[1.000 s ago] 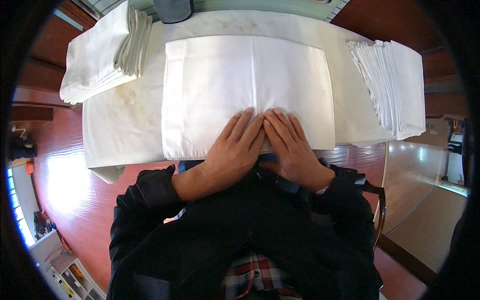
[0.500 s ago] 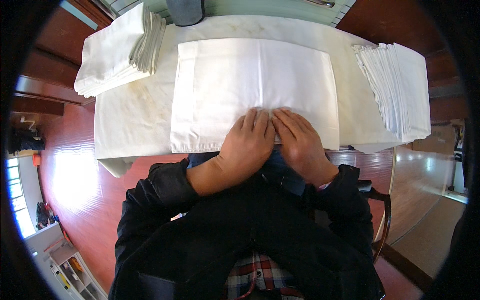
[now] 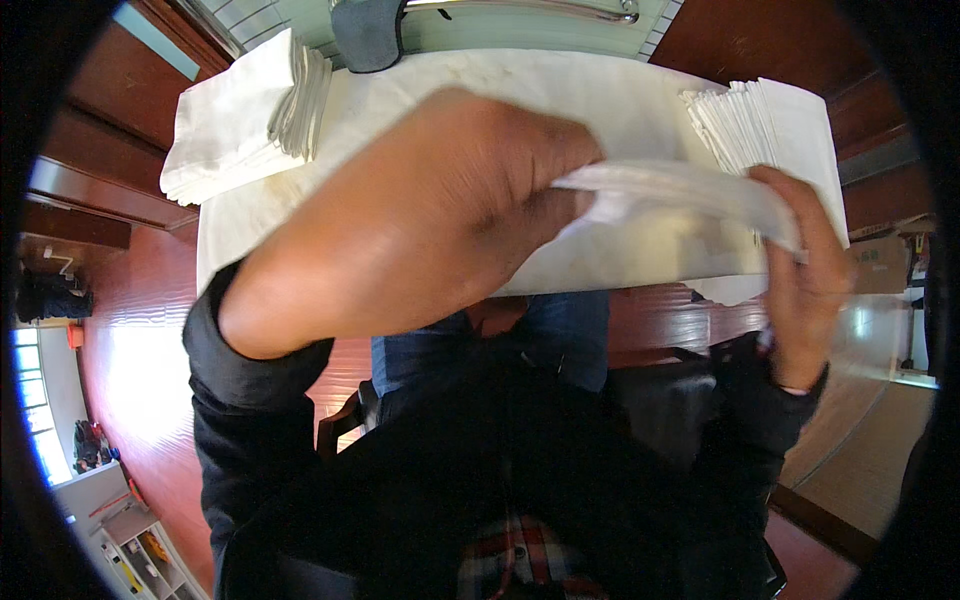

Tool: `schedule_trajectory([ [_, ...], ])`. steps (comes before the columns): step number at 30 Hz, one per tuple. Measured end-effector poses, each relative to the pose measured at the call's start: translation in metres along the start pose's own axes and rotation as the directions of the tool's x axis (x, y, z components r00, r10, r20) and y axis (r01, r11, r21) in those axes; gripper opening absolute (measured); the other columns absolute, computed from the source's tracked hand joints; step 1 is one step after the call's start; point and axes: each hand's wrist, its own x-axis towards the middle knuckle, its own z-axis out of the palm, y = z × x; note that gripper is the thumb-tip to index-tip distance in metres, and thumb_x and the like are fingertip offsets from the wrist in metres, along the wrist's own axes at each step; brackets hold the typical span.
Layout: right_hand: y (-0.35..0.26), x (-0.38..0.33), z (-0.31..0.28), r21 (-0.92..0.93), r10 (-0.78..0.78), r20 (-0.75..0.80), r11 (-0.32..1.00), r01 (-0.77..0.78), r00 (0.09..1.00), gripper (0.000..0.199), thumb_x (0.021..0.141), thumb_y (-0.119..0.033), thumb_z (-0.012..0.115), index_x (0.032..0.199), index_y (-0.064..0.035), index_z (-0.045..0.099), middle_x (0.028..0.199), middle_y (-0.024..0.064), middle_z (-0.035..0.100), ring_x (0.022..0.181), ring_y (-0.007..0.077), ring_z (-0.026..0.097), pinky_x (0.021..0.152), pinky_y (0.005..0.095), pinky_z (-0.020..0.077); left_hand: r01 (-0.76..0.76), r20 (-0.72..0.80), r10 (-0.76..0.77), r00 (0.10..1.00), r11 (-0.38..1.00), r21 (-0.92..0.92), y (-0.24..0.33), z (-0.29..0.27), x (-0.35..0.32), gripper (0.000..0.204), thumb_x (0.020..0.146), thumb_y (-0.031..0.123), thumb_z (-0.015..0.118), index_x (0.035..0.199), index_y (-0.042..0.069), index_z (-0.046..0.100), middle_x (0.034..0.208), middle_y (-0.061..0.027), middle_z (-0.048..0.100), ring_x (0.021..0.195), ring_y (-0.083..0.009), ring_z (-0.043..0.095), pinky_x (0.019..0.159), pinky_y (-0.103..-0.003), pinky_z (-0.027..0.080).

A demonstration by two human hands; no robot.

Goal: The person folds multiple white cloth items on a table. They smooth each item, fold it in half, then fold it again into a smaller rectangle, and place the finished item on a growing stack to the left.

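White cotton-like cloth (image 3: 690, 190) is held in the air above the near part of the table, slightly blurred and seen nearly edge-on. Its left end is pinched by the left hand (image 3: 470, 190), which is closed, with fingertips and thumb brought together. Its right end is gripped by the right hand (image 3: 812, 285), with a finger laid over the upper side and the thumb lower down; the fingers are curled only partly. Whether several layers are caught in each grip cannot be told.

Below, an off-white, stained table cover (image 3: 620, 110) is seen. On it, one pile of folded cloths (image 3: 235, 125) is placed at the far left and a second pile (image 3: 800, 125) at the far right, near the raised cloth. A grey object (image 3: 367, 35) is seen at the back edge.

Handling notes (judgement): both ends should be gripped through all layers, so that no inner fold is let slip. Light, even tension is advised; if pulled too hard, the cloth may be skewed, and if slackened, the middle may be allowed to sag and crease. Both hands should be moved together at matching height, and the right pile should be cleared by the knuckles so that its edges are not disturbed.
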Motion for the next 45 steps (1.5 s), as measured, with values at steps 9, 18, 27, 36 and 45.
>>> schedule_trajectory([
  [9,0.008,0.095,-0.055,-0.658,-0.508,-0.238,0.711,0.248,0.828,0.026,0.098,-0.013,0.062,0.123,-0.0079,0.067,0.119,0.0159,0.067,0.107,0.0288,0.067,0.095,0.0404,0.0559,0.089,-0.157,-0.257,0.954,0.74,-0.667,0.002,-0.008,0.024,0.027,0.097,0.005,0.07,0.123,-0.003,0.071,0.109,-0.0101,0.077,0.092,-0.0138,0.072,0.087,-0.027,0.057],
  [18,-0.016,0.209,0.167,-0.007,-0.43,0.07,0.902,0.431,0.9,0.04,0.1,-0.021,0.068,0.139,-0.0107,0.064,0.142,0.0172,0.061,0.129,0.0321,0.061,0.109,0.041,0.0512,0.387,-0.012,-0.828,0.56,0.274,-0.881,-0.159,0.058,-0.046,0.031,0.1,0.015,0.066,0.122,-0.007,0.067,0.102,-0.0133,0.074,0.08,-0.0159,0.071,0.073,-0.03,0.058],
  [27,-0.011,0.085,0.249,0.308,-0.265,0.245,0.933,0.184,0.933,0.052,0.102,-0.032,0.066,0.144,-0.0026,0.057,0.156,0.0206,0.047,0.145,0.0378,0.043,0.12,0.0445,0.0337,0.581,0.042,-0.771,0.636,0.442,-0.683,-0.154,0.05,-0.104,0.066,0.093,0.009,0.073,0.15,-0.005,0.043,0.099,-0.0152,0.074,0.081,-0.0146,0.069,0.069,-0.028,0.054],
  [36,0.004,0.062,0.269,0.155,-0.203,0.429,0.976,0.15,0.88,0.073,0.106,-0.056,0.048,0.161,-0.0092,0.035,0.169,0.0203,0.024,0.157,0.0394,0.019,0.127,0.053,0.0152,0.806,0.314,-0.832,0.457,0.237,-0.542,-0.085,0.041,-0.132,0.091,0.088,-0.007,0.068,0.164,0.001,0.019,0.086,-0.0082,0.072,0.067,-0.0135,0.065,0.063,-0.028,0.054],
  [45,-0.009,0.114,0.296,0.082,-0.145,0.485,0.989,0.12,0.862,0.076,0.105,-0.061,0.042,0.161,-0.0111,0.033,0.168,0.0213,0.024,0.156,0.0421,0.02,0.124,0.0605,0.018,0.654,-0.044,-0.658,0.752,0.753,-0.073,-0.086,0.004,-0.11,0.055,0.093,0.007,0.074,0.144,-0.002,0.055,0.083,-0.0148,0.068,0.073,-0.0181,0.064,0.071,-0.032,0.052],
])
